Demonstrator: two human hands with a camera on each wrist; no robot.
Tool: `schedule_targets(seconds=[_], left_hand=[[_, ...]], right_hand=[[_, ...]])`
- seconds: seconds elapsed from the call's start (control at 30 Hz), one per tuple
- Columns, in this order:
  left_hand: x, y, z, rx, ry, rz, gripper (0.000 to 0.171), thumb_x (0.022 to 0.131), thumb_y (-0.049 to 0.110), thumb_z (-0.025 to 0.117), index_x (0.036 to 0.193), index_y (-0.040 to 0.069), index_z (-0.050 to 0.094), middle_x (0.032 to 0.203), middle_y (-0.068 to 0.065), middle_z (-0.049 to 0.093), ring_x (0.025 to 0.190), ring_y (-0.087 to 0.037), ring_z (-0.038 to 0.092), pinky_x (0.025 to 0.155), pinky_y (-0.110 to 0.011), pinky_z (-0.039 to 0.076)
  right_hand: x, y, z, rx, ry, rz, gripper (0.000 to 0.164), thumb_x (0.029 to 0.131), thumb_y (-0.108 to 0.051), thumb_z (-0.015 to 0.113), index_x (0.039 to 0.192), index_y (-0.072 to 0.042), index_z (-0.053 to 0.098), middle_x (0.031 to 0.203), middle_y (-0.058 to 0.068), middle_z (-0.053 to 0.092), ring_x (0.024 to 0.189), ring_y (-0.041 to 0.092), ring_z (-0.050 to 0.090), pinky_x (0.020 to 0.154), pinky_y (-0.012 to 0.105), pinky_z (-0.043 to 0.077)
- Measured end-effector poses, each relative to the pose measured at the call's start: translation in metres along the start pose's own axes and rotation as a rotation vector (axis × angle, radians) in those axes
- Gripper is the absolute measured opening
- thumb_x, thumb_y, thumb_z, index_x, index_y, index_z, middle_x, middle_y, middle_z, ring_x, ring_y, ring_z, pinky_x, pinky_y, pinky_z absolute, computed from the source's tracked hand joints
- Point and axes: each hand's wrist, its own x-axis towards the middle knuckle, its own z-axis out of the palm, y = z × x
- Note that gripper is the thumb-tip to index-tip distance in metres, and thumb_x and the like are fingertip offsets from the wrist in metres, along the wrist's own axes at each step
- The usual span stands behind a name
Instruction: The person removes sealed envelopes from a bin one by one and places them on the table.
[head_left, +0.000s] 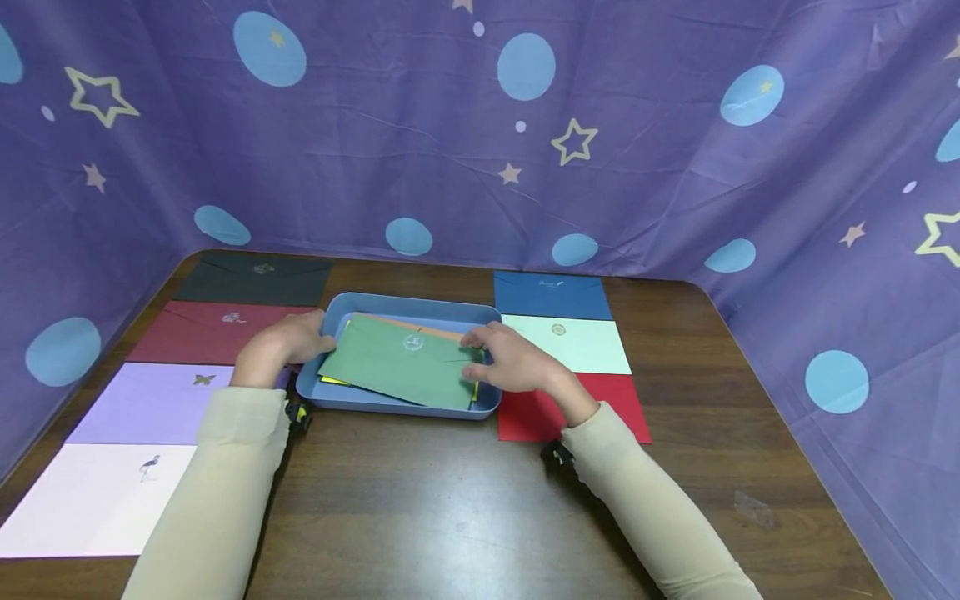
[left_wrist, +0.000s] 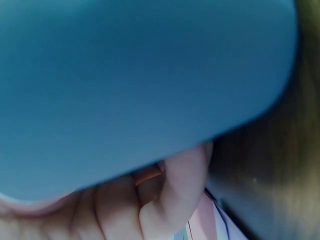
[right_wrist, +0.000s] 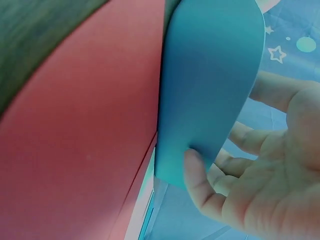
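A shallow blue tray (head_left: 397, 410) sits in the middle of the table. Inside lies a loose stack of envelopes, a green envelope (head_left: 405, 367) with a pale emblem on top. Yellow and orange edges show beneath it. At the tray's left end my left hand (head_left: 281, 340) grips the rim; the left wrist view shows its fingers (left_wrist: 182, 185) curled against the outer wall. My right hand (head_left: 517, 360) reaches over the right rim, with its thumb and forefinger spread above the green envelope's right end. In the right wrist view its little finger (right_wrist: 197, 182) touches the tray's outside wall.
On the left, a column of envelopes runs dark green (head_left: 255, 281), maroon (head_left: 191, 332), lilac (head_left: 150, 406) and white (head_left: 90, 500). To the tray's right lie blue (head_left: 551, 296), mint (head_left: 577, 346) and red (head_left: 611, 408) envelopes. A purple patterned curtain (head_left: 420, 167) surrounds the table.
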Motion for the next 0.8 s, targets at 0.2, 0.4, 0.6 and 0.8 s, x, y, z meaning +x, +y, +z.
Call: schedule_targets(seconds=[0.2,0.4,0.6,0.8], left_hand=[[-0.0012,0.0005,-0.0013,0.021,0.004,0.018,0.038,0.111,0.018,0.05,0.133,-0.013,0.043,0.115,-0.028,0.056,0.092,-0.034,0.059,0.077,-0.043,0.05],[-0.001,0.0014,-0.0019,0.019,0.003,0.019,0.035,0.111,0.018,0.05,0.129,-0.011,0.044,0.11,-0.025,0.055,0.094,-0.035,0.057,0.079,-0.044,0.048],[-0.001,0.0001,-0.0006,0.009,0.006,0.01,0.036,0.111,0.017,0.05,0.131,-0.011,0.044,0.115,-0.028,0.056,0.094,-0.035,0.06,0.075,-0.042,0.052],[-0.0004,0.0005,-0.0001,0.003,0.005,0.003,0.035,0.111,0.018,0.051,0.13,-0.011,0.044,0.117,-0.029,0.057,0.094,-0.035,0.062,0.072,-0.04,0.055]], right_hand=[[-0.0021,0.0013,-0.0058,0.099,0.081,-0.012,0.04,0.101,-0.017,0.074,0.137,-0.003,0.065,0.131,0.01,0.065,0.12,0.026,0.063,0.102,0.041,0.052],[-0.0043,0.0028,-0.0098,0.332,0.124,0.038,0.037,0.102,-0.014,0.071,0.137,-0.007,0.064,0.127,0.009,0.066,0.111,0.031,0.066,0.093,0.042,0.056],[-0.0029,0.0019,-0.0105,0.616,0.035,0.091,0.046,0.102,-0.01,0.069,0.145,0.0,0.054,0.112,0.014,0.067,0.097,0.04,0.07,0.092,0.048,0.06],[-0.0028,0.0022,-0.007,0.657,-0.088,0.113,0.05,0.099,-0.009,0.075,0.143,0.001,0.054,0.101,0.011,0.072,0.091,0.034,0.073,0.09,0.04,0.061]])
